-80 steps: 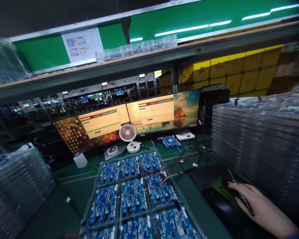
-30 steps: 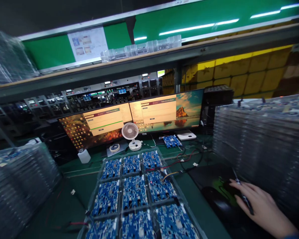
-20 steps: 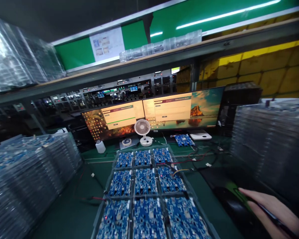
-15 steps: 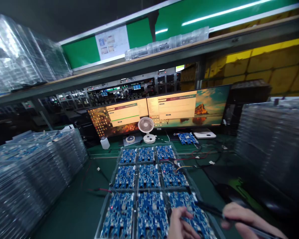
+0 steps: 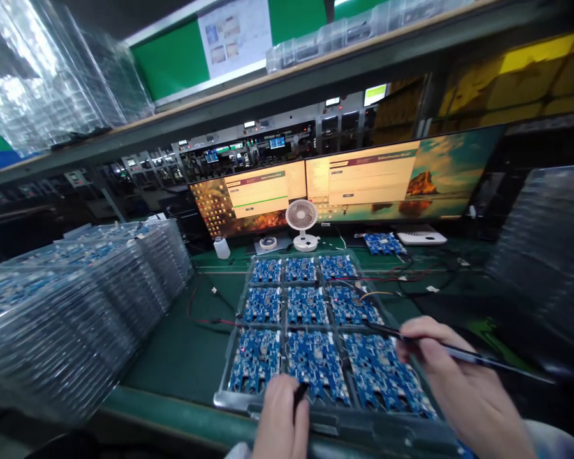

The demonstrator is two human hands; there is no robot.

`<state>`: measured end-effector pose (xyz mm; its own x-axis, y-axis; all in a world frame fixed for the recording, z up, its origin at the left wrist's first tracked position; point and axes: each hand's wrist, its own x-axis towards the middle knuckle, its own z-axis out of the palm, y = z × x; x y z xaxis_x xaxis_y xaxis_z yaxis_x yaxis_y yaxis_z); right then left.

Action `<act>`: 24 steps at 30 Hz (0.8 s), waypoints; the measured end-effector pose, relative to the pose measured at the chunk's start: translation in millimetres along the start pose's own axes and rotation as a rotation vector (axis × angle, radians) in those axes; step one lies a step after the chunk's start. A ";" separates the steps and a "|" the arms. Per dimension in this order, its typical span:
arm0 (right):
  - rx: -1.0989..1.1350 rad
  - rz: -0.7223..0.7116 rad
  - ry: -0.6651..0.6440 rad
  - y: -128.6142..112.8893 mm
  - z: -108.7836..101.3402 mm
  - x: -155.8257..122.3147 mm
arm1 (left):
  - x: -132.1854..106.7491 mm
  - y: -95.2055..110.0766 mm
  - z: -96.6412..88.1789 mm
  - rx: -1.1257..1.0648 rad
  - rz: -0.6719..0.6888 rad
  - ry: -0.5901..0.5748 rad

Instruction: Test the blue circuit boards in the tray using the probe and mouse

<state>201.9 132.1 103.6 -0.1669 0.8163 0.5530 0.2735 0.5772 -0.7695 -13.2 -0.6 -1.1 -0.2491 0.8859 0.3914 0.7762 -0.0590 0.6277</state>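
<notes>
Head view: a tray (image 5: 234,401) is set flat in front of the person, with its long side pointed away. Blue boards are laid in it, three rows of three. The near row is closest to both hands.

The left hand (image 5: 281,411) is held over the front rim, a bit left of the middle. Its fingers are curled, and a small dark bit (image 5: 300,391) is pinched in them. The near middle board (image 5: 316,363) is just past this hand, to the right.

The right hand (image 5: 452,376) is held at the right edge of the tray. Its fingers are closed on a long thin tool (image 5: 466,355). The tool is tilted across the hand, from far left to near right. A dark tip (image 5: 380,328) is pointed left, over the gap behind the near right board (image 5: 382,370). Whether this tip is part of the tool, or whether a board is touched by it, cannot be told.

The near right board is placed left of the right hand and just beside it, so it is reached more easily by that hand than by the left.
</notes>
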 end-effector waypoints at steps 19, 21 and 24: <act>0.231 0.111 -0.560 25.0 190.7 -12.7 | 4.7 -49.2 -15.9 0.401 0.035 0.104; 0.225 0.109 -0.575 26.3 193.5 -13.4 | 4.9 -48.2 -15.9 0.392 0.024 0.105; 0.218 0.108 -0.591 28.4 195.5 -14.4 | 5.8 -46.3 -16.1 0.377 0.009 0.104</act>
<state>26.9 141.2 11.3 -0.6606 0.7091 0.2467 0.1296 0.4313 -0.8928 -59.8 -0.2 -17.1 -0.2831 0.8338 0.4740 0.9324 0.1234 0.3398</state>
